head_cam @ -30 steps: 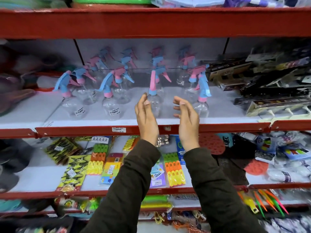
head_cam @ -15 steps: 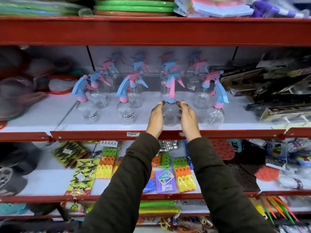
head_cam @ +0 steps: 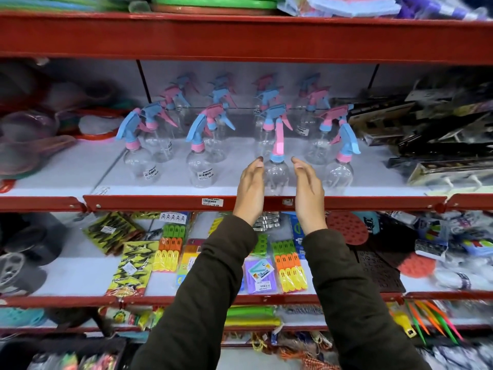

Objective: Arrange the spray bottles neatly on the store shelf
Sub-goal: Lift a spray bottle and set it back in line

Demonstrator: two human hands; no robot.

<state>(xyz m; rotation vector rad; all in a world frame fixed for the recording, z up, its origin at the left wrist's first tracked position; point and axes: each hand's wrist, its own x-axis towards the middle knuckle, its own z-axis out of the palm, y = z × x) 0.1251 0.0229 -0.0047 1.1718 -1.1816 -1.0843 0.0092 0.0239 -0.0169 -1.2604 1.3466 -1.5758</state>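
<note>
Several clear spray bottles with pink and blue trigger heads stand in rows on the middle white shelf [head_cam: 80, 180]. The front bottle [head_cam: 276, 174], with a blue collar and a pink trigger, stands upright near the shelf's front edge. My left hand [head_cam: 250, 186] is just left of its body and my right hand [head_cam: 306, 188] just right of it, palms facing each other. A narrow gap shows beside the right hand; neither hand grips the bottle. Front bottles stand to the left [head_cam: 198, 166], farther left [head_cam: 137, 162] and to the right [head_cam: 341, 169].
The red shelf lip [head_cam: 160, 202] with a price tag runs under my wrists. Dark packaged goods [head_cam: 432, 145] crowd the shelf's right end, and plastic bowls [head_cam: 32, 134] its left end. Packs of clothes pegs [head_cam: 289, 265] lie on the shelf below.
My hands closed in around the front middle bottle half a second ago and have since spread slightly away from it. The bottle stands in line with the front row.
</note>
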